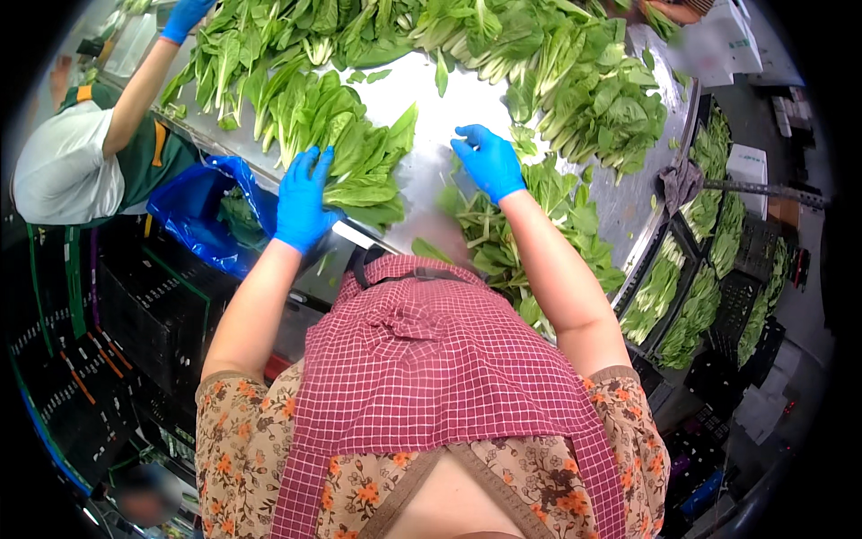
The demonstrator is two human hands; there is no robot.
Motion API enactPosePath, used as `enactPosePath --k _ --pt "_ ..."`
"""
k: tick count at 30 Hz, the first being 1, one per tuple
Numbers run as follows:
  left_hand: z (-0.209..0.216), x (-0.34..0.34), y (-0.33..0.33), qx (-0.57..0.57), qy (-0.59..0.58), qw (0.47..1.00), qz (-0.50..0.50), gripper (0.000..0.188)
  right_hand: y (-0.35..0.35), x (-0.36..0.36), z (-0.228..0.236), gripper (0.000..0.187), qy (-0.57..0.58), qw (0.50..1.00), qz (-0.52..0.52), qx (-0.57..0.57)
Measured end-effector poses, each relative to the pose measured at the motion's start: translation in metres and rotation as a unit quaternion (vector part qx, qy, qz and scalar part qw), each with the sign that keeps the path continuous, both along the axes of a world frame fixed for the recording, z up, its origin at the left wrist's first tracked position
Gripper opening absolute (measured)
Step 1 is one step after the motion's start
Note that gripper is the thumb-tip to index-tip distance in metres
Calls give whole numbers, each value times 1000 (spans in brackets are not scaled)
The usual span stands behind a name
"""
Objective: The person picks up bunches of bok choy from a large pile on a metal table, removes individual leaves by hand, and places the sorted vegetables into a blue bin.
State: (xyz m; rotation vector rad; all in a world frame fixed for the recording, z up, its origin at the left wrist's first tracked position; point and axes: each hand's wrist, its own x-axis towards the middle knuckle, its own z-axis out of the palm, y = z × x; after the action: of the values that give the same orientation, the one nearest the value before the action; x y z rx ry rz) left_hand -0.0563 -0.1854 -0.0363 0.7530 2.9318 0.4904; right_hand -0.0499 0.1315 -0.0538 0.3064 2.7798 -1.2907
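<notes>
My left hand (pixel 305 205), in a blue glove, reaches over the near left edge of the metal table (pixel 429 117). Its fingers are stretched out against a bunch of leafy greens (pixel 364 171) with pale stalks, and it grips nothing that I can see. Over the middle of the table is my right hand (pixel 490 165), also gloved in blue. Its thumb and fingers are apart and slightly bent, with nothing visible between them. Below and beside it lies a loose heap of greens (pixel 557 202), partly hidden by my right forearm.
More greens (pixel 575 72) are banked along the table's far and right sides. A blue plastic bag (pixel 206 216) hangs at the left, near a co-worker in a white top (pixel 67 162). Black crates of greens (pixel 660 287) stand at right, beside a grey cloth (pixel 680 186).
</notes>
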Motion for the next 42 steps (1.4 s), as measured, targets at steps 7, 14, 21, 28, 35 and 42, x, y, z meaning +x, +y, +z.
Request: enactPosePath --k 7,14,21,28,35,42 --pt "-5 -5 17 47 -9 992 116 91 -19 -124 -22 50 -30 945 -129 -299" --pt "9 -12 3 29 -59 996 57 90 -44 -209 -44 62 59 933 -305 -180" --pt "9 -12 9 13 -73 995 71 92 -44 -208 -31 51 60 892 -353 -277" --pt "21 -18 0 45 -65 997 25 78 -13 -112 21 43 -114 924 -169 -323" --pt "33 -9 -8 136 -14 987 83 56 41 12 21 33 -172 980 -23 -100" --pt "80 22 53 202 -51 977 -51 50 43 60 48 33 -93 971 -90 -199"
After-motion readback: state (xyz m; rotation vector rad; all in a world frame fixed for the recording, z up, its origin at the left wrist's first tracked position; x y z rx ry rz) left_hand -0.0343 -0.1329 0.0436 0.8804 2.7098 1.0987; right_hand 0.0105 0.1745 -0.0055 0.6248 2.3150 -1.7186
